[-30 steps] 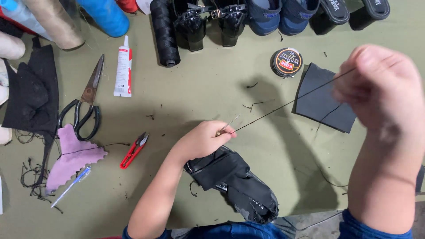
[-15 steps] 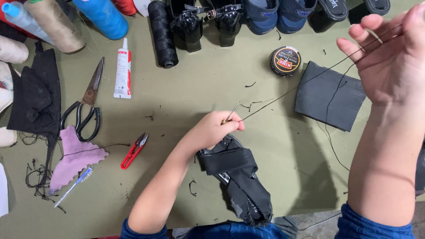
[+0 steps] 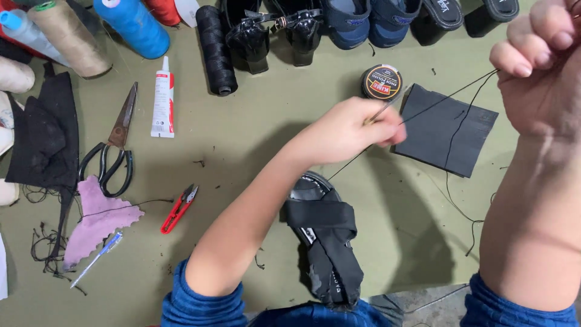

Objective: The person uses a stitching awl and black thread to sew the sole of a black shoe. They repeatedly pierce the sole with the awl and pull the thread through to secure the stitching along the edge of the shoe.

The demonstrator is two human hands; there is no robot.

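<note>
My left hand (image 3: 354,130) is above the green table, fingers pinched on a thin needle (image 3: 380,113) carrying black thread (image 3: 451,94). The thread runs taut up to my right hand (image 3: 541,75), which is raised close to the camera and closed on the thread's far end. A loose loop of thread hangs down over a black square patch (image 3: 448,136). A black strapped sandal (image 3: 327,242) lies near the table's front edge, under my left forearm. A round polish tin (image 3: 381,82) sits just beyond my left hand.
At the left lie large scissors (image 3: 115,151), a white glue tube (image 3: 163,97), red snips (image 3: 178,209), a purple cloth (image 3: 97,221), a pen (image 3: 97,260) and black fabric (image 3: 48,139). Thread spools (image 3: 133,27) and a black spool (image 3: 216,51) stand at the back beside several shoes (image 3: 351,21).
My left hand has lifted away from the sandal, up and to the right toward the tin. My right hand rose farther to the upper right, drawing the thread longer.
</note>
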